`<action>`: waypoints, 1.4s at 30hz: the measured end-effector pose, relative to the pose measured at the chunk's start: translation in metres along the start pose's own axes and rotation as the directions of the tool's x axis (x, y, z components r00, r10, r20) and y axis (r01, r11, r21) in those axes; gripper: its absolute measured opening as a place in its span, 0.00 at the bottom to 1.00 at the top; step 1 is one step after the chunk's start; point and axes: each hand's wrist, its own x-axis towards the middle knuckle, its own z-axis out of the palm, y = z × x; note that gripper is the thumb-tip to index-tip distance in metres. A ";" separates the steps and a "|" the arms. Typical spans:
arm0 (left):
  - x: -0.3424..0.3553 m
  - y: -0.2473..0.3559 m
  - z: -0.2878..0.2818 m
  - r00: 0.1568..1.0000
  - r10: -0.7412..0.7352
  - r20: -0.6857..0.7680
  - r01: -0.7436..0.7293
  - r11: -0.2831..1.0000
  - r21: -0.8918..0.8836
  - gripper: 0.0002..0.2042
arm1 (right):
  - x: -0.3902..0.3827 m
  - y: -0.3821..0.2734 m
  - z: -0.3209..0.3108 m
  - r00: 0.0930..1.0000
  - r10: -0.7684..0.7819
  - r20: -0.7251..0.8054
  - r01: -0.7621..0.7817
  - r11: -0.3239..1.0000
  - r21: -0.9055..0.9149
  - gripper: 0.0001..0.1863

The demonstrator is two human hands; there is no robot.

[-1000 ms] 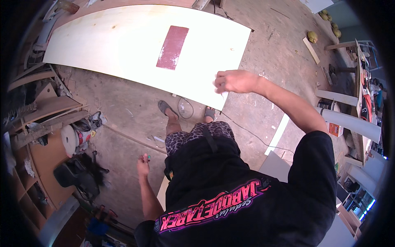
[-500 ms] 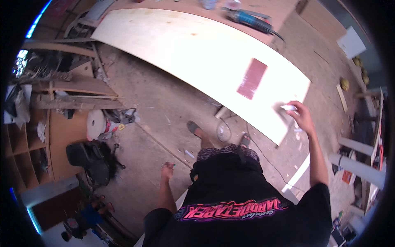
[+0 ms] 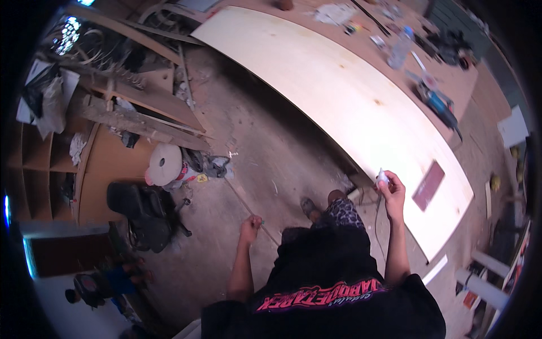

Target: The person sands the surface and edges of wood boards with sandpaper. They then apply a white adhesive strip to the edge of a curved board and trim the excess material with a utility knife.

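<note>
My right hand (image 3: 394, 195) is closed around a small white bottle (image 3: 382, 177) with a narrow nozzle pointing up. It is at the near edge of a long pale wooden board (image 3: 339, 93). On the board, right of that hand, lies a flat dark-red rectangle (image 3: 429, 185). My left hand (image 3: 250, 229) hangs over the floor, away from the board. Its fingers are curled round something small with a green tip, too small to name.
Beyond the board, a brown work table (image 3: 307, 20) carries a blue angle grinder (image 3: 437, 104) and a clear plastic bottle (image 3: 401, 48). A black chair (image 3: 144, 217) and a white roll (image 3: 165, 164) stand at left. Another person (image 3: 93, 288) is at lower left.
My right hand has moved left with the bottle, from the board's right end to its near edge, and the nozzle now points up. The head view has swung left.
</note>
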 end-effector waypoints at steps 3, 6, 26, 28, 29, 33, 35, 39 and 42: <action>0.003 -0.010 -0.020 0.998 -0.027 -0.054 0.025 0.999 -0.038 0.08 | 0.053 -0.002 0.043 0.995 -0.021 0.097 0.032 0.992 -0.118 0.16; 0.005 -0.026 -0.038 0.993 -0.075 -0.094 0.072 0.997 -0.036 0.09 | 0.110 0.010 0.093 0.973 -0.088 0.212 0.130 0.972 -0.196 0.18; 0.111 -0.037 0.026 0.589 -0.761 -0.272 0.732 0.645 -0.220 0.29 | 0.472 -0.020 0.564 0.602 -0.049 0.797 0.178 0.981 -0.074 0.21; 0.141 -0.038 0.019 0.635 -0.739 -0.224 0.738 0.666 -0.106 0.30 | 0.494 -0.011 0.586 0.602 -0.029 0.798 0.174 0.980 -0.095 0.21; 0.160 -0.040 0.010 0.634 -0.731 -0.251 0.716 0.678 -0.165 0.30 | 0.503 -0.006 0.598 0.643 0.005 0.766 0.157 0.978 -0.138 0.20; 0.251 -0.073 -0.071 0.673 -0.719 -0.176 0.712 0.694 -0.110 0.28 | 0.530 -0.002 0.632 0.690 -0.059 0.722 0.193 0.976 -0.104 0.19; 0.305 -0.096 -0.145 0.732 -0.673 -0.106 0.679 0.734 0.024 0.25 | 0.544 -0.010 0.646 0.795 0.027 0.606 0.129 0.968 -0.214 0.17; 0.470 -0.103 -0.296 0.842 -0.512 -0.172 0.512 0.858 -0.046 0.22 | 0.592 -0.020 0.681 0.850 -0.088 0.520 0.202 0.965 -0.167 0.17; 0.561 -0.054 -0.395 0.873 -0.460 -0.163 0.396 0.863 -0.314 0.20 | 0.635 -0.024 0.709 0.905 -0.054 0.422 0.146 0.971 -0.188 0.17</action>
